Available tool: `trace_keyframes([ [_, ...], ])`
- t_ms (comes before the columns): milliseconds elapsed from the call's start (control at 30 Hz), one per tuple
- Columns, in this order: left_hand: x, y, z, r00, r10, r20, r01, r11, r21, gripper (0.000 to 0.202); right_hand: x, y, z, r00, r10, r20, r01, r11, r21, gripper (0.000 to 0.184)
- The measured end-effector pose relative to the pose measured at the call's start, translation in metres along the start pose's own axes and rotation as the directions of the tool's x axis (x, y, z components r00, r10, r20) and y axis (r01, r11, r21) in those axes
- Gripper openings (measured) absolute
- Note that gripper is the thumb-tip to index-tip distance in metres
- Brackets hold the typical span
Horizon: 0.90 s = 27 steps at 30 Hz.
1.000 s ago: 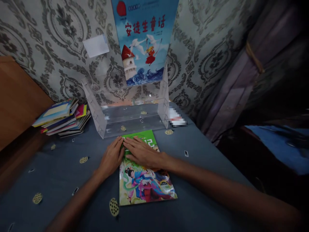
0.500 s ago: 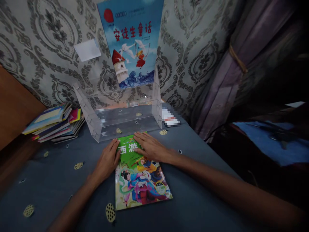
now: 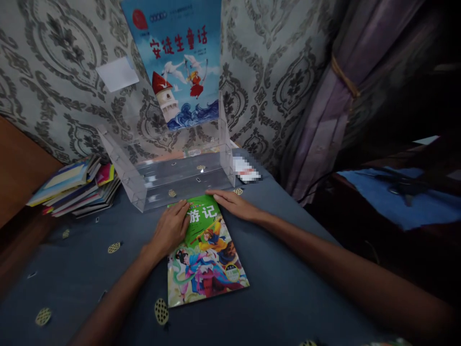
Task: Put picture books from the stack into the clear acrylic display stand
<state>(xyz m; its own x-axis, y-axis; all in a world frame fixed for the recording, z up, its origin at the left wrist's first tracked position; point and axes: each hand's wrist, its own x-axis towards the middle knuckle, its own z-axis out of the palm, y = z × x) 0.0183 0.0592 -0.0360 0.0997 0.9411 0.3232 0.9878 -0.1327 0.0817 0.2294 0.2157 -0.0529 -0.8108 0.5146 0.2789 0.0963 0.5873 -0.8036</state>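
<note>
A green picture book (image 3: 203,254) lies flat on the blue cloth-covered table (image 3: 281,298), just in front of a clear acrylic rack (image 3: 173,175). My left hand (image 3: 173,229) rests flat on the book's top left corner, fingers together and stretched out. My right hand (image 3: 232,203) lies flat along the book's top right edge, fingers extended toward the rack. A blue picture book (image 3: 176,62) stands upright in the rack against the wall. Neither hand grips anything.
A stack of thin books (image 3: 77,185) sits at the left by a wooden panel (image 3: 18,168). Patterned wallpaper (image 3: 273,72) backs the table. A tied curtain (image 3: 331,96) hangs at right, with a blue cloth (image 3: 392,197) on dark furniture beyond.
My right hand slid from the middle of the green book's top to its right edge, and my left hand moved onto the top left corner. The camera view shifted right.
</note>
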Motion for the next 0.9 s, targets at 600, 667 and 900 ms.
trace_keyframes([
  [600,0.055,0.009,0.019,0.961,0.253,0.116,-0.230,0.957,-0.179,0.043,-0.033,0.001,0.007,0.988,-0.123,0.089,0.137,0.976,-0.171,0.056],
  [667,0.054,0.008,0.020,0.959,0.257,0.122,-0.230,0.953,-0.198,0.045,-0.043,-0.005,0.009,0.985,-0.132,0.111,0.154,0.963,-0.221,0.056],
  [900,0.054,0.010,0.016,0.950,0.247,0.190,-0.201,0.951,-0.235,0.045,-0.067,-0.021,0.012,0.974,-0.131,0.183,0.186,0.928,-0.324,0.055],
])
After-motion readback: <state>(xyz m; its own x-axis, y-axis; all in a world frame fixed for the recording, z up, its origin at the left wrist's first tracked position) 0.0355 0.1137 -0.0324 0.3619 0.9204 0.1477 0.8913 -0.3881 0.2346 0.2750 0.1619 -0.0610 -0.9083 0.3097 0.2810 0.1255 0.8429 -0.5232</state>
